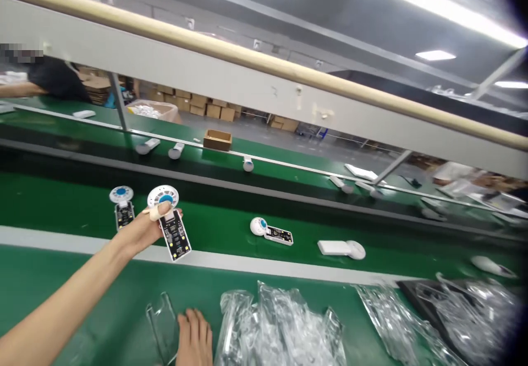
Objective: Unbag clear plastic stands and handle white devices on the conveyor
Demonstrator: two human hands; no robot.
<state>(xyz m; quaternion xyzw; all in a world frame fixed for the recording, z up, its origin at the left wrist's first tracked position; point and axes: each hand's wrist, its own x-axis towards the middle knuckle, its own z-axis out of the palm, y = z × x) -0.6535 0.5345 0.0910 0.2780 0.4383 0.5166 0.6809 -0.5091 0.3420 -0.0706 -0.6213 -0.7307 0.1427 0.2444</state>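
My left hand [146, 228] is closed on a small fan-like device [175, 234], raised over the green belt. It has a round white head with a blue centre and an open handle showing a black circuit board. A pale wrap covers my thumb tip. My right hand [194, 336] lies flat on the green bench, fingers stretched out, beside a clear plastic shell [162, 322]. Whether it touches that shell I cannot tell. To its right is a heap of clear plastic pieces [280, 324].
Another open device [124, 214] lies left of my left hand, one more [278, 235] to the right. A closed white device [340, 249] is farther along. A low rail [264, 163] and a brown box [217, 140] stand beyond. A person's arm [20, 89] shows at far left.
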